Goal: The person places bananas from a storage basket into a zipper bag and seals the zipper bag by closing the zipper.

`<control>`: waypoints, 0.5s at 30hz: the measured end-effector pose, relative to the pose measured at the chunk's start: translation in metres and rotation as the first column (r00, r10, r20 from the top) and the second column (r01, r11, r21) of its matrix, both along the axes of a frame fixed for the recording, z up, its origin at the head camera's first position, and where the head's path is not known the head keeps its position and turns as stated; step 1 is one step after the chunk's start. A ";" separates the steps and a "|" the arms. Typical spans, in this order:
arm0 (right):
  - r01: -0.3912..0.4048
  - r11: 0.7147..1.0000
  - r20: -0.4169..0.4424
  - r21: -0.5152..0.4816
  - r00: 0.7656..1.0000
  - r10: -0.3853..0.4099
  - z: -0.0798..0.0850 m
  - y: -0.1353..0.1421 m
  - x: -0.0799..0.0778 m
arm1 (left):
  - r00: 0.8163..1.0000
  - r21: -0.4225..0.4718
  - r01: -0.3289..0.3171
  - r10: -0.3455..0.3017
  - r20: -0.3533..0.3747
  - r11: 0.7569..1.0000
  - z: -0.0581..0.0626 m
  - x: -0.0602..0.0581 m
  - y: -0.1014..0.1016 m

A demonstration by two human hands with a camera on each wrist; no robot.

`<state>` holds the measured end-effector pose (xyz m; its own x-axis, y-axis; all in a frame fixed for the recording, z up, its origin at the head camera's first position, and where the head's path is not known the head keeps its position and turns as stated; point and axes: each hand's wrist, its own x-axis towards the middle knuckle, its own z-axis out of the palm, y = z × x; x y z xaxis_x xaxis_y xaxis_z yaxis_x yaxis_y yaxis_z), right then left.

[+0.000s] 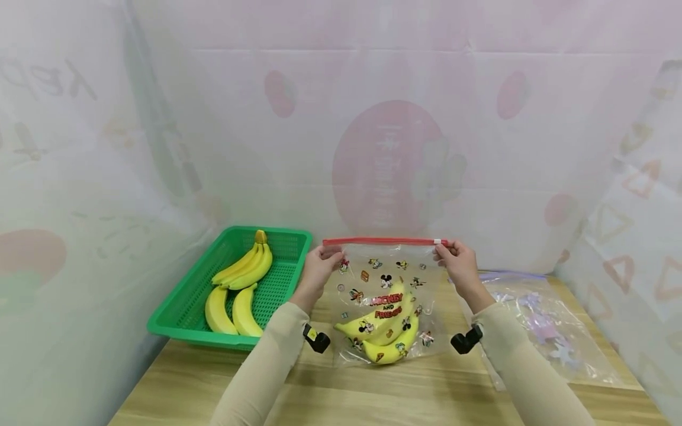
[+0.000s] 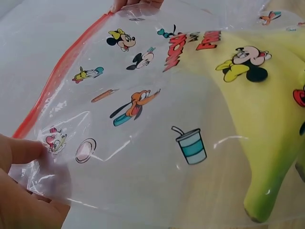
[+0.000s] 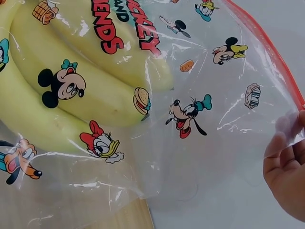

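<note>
A clear zipper bag (image 1: 346, 299) with cartoon prints and a red zip strip (image 1: 383, 241) is held up by its top corners. Inside, at its bottom, lie yellow bananas (image 1: 393, 353), also large behind the film in both wrist views. My left hand (image 1: 319, 269) pinches the upper left corner, thumb in front of the film in the left wrist view. The upper right corner is pinched by my right hand (image 1: 459, 266), near the white slider (image 1: 437, 241) on the strip. In the right wrist view, that hand's fingertips (image 3: 275, 145) press the film just below the red strip.
On the left stands a green basket (image 1: 160, 324) with a bunch of bananas (image 1: 250, 264) and two single bananas (image 1: 218, 310). A second clear bag (image 1: 578, 313) with a purple strip and pale pieces lies on the wooden table (image 1: 383, 402) at right. Printed curtains (image 1: 240, 148) enclose the table.
</note>
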<state>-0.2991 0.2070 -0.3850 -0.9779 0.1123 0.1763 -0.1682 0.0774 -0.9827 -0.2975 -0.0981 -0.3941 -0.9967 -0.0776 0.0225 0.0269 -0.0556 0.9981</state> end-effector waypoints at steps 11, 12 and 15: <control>-0.018 1.000 -0.024 -0.013 1.000 0.018 -0.007 0.001 0.003 | 0.991 -0.246 -0.069 0.039 -0.124 0.967 0.002 -0.009 -0.011; -0.019 1.000 -0.028 -0.007 0.999 0.019 -0.008 0.001 0.004 | 0.991 -0.263 -0.079 0.046 -0.129 0.962 0.004 -0.009 -0.011; -0.012 1.000 -0.051 0.017 0.999 0.013 -0.010 -0.002 0.008 | 0.987 -0.292 -0.117 0.080 -0.137 0.949 0.005 -0.011 -0.012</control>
<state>-0.2912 0.2047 -0.3950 -0.9690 0.0968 0.2274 -0.2189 0.0914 -0.9715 -0.3089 -0.1104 -0.3887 -0.9726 -0.1463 0.1807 0.1397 0.2536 0.9572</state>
